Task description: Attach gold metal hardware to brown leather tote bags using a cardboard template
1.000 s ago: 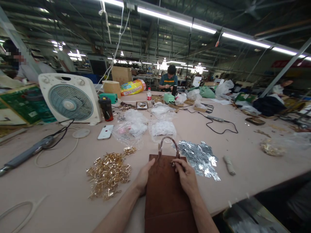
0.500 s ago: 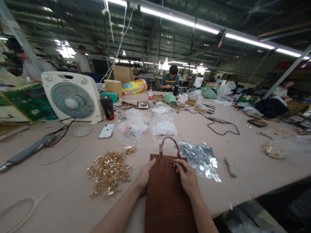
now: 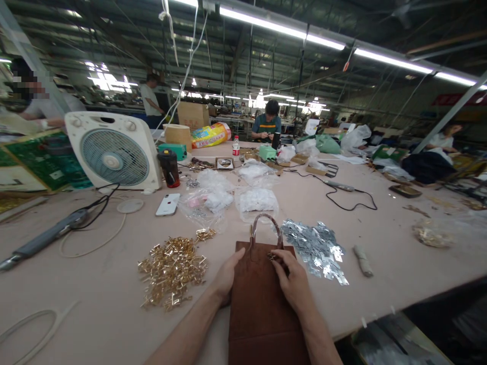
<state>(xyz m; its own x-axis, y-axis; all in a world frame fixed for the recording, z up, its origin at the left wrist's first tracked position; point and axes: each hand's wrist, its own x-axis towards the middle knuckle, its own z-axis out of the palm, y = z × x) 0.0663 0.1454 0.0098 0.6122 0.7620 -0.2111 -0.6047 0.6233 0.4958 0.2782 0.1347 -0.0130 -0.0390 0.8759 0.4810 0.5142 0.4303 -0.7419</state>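
Note:
A brown suede bag (image 3: 262, 304) lies flat on the table in front of me, its looped handle (image 3: 265, 225) pointing away. My left hand (image 3: 225, 278) rests on the bag's left edge, thumb on top, steadying it. My right hand (image 3: 292, 281) sits on the bag's upper right, fingers pinched on a small gold metal fitting (image 3: 271, 256) near the handle's base. A heap of gold fittings (image 3: 171, 271) lies left of the bag. A heap of silver metal plates (image 3: 315, 246) lies to its right.
Beyond the bag are clear plastic bags of small parts (image 3: 256, 200), a white phone (image 3: 167, 204), a dark bottle (image 3: 169, 169) and a white fan (image 3: 112, 152). A grey tool with cable (image 3: 45, 235) lies left. A person (image 3: 268, 124) works at the far end.
My hands have barely moved on the bag; the right hand's pinch shifted slightly. In the background a person in a white shirt has walked to the right.

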